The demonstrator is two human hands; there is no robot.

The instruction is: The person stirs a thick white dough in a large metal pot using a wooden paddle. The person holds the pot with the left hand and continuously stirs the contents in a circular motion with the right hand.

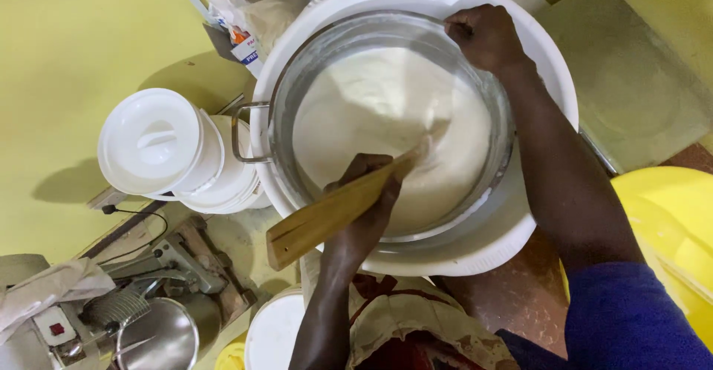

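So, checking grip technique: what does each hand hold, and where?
Left hand grips the wooden paddle mid-shaft; right hand grips the metal pot rim.

Batter (371, 102) in pot (297, 88), pot inside basin (549, 65), lidded bucket (160, 143) left of basin

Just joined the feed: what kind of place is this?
Probably a small food-preparation kitchen or bakery: a metal pot of pale batter stirred with a wooden paddle, lidded white buckets, a mixer.

White printed packets (241, 21) crowded above basin (553, 80).
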